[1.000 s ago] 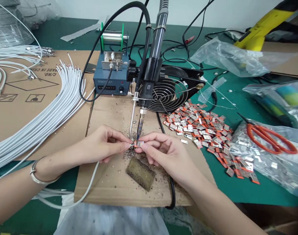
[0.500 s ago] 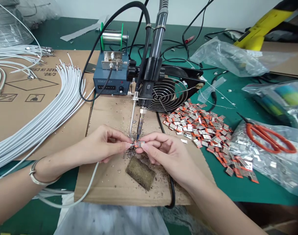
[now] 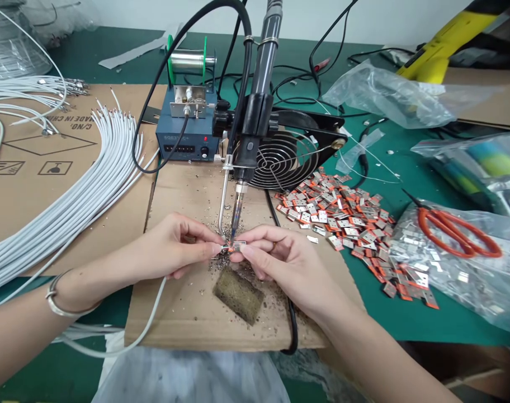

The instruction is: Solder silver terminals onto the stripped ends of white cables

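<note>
My left hand [image 3: 182, 246] pinches the end of a white cable [image 3: 156, 313], whose length hangs down below the palm. In my right hand [image 3: 280, 254] a small USB plug [image 3: 239, 246] with an orange-red part is held between thumb and fingers. The cable end and the plug meet just under the tip of a soldering iron [image 3: 235, 224] fixed upright in a stand. Beside the iron, a thin bent metal tube [image 3: 222, 207] ends close to the same spot. Whether the tip touches the joint is too small to tell. A brown sponge [image 3: 238, 294] lies below my hands.
A blue solder feeder [image 3: 188, 140] carries a solder spool [image 3: 188, 59]. A black fan [image 3: 280, 162] stands behind the iron. Many USB plugs [image 3: 343, 218] are heaped on the right near orange-handled scissors [image 3: 456, 232]. Bundled white cables [image 3: 79, 207] lie left on cardboard [image 3: 49, 129].
The whole view has shifted slightly. Both hands keep their hold on the cable and the plug under the iron, and a red light on the feeder looks brighter.
</note>
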Tool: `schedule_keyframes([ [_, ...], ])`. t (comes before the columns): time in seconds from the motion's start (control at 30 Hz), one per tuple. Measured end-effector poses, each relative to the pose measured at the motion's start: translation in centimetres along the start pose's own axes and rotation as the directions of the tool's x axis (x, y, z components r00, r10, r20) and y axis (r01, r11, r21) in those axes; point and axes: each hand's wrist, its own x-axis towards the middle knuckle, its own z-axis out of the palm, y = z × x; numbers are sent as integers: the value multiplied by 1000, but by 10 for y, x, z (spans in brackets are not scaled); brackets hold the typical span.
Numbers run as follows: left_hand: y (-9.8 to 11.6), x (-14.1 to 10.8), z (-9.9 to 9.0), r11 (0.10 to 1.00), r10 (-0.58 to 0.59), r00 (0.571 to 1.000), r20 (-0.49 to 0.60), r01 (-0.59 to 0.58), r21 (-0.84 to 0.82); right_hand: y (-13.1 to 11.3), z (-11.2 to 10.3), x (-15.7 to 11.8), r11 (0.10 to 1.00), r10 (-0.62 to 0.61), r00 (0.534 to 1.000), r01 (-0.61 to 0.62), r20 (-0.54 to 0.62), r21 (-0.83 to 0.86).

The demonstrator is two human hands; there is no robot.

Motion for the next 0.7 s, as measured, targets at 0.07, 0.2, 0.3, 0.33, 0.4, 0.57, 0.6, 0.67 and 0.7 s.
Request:
schedule_keyframes([
  [0.07, 0, 0, 0, 1000, -3, 1000, -4, 3, 21, 0, 1, 0, 1000, 22, 1000, -23, -12, -17],
  [0.2, 0, 0, 1, 999, -4, 1000, -4, 4, 47, 1, 2, 0, 998, 28, 999, -28, -16, -48],
  [0.3, 1, 0, 1, 999, -4, 1000, -4, 4, 32, 2, 0, -1, 998, 21, 1000, -21, -5, -65],
  [0.33, 1, -1, 2, 1000, -4, 1000, -2, 4, 22, 2, 0, -1, 997, 20, 1000, -20, 2, -69],
  [0.4, 2, -1, 2, 1000, -6, 1000, 4, 5, 10, 2, -1, -2, 997, 18, 1000, -17, 16, -74],
  [0.57, 1, -1, 2, 1000, 0, 1000, 0, 0, 20, 2, -3, -1, 998, 7, 1000, -6, 27, -61],
  [0.6, 1, -2, 2, 1000, 1, 1000, -5, -1, 16, 2, -3, -1, 998, 7, 1000, -5, 31, -58],
  [0.67, 0, -2, 2, 1000, 0, 1000, -8, 0, 14, 2, -3, 0, 998, 6, 999, -3, 38, -55],
  [0.7, 0, -2, 2, 1000, -2, 1000, -5, 2, 14, 3, -3, 0, 999, 3, 999, -1, 41, -54],
])
